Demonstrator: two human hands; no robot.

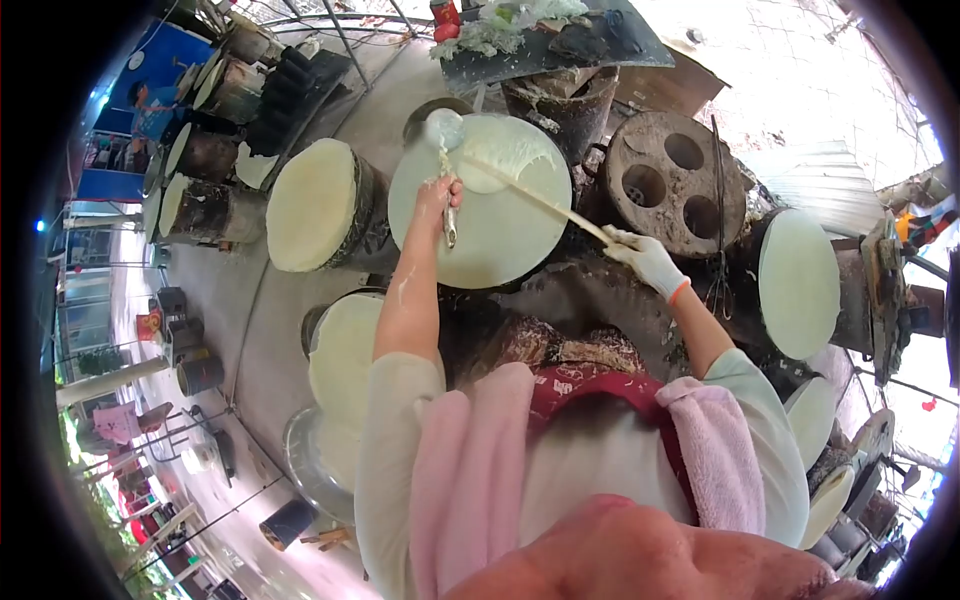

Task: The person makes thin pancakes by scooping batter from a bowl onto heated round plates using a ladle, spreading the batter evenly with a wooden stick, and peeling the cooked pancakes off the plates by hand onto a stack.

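Observation:
In front of me is a round griddle [478, 283] covered by a thin sheet of pale green batter [500, 235], with a wetter, shinier patch [525, 160] toward its far side. My left hand [438, 198], bare and smeared with batter, is closed around the handle of a ladle [445, 130]. The ladle's batter-coated bowl is over the griddle's far left edge, beside a dark pan [418, 120]. My right hand [645, 262], in a white glove, grips a long thin stick [545, 202]. That stick slants across the batter, its far end close to the ladle.
Other round pale sheets lie on drums at left [312, 205], near left [345, 345] and right [800, 285]. A stove top with three holes [675, 185] stands right of the griddle. A dark table [560, 50] with plastic bags is behind. A person [150, 110] is far left.

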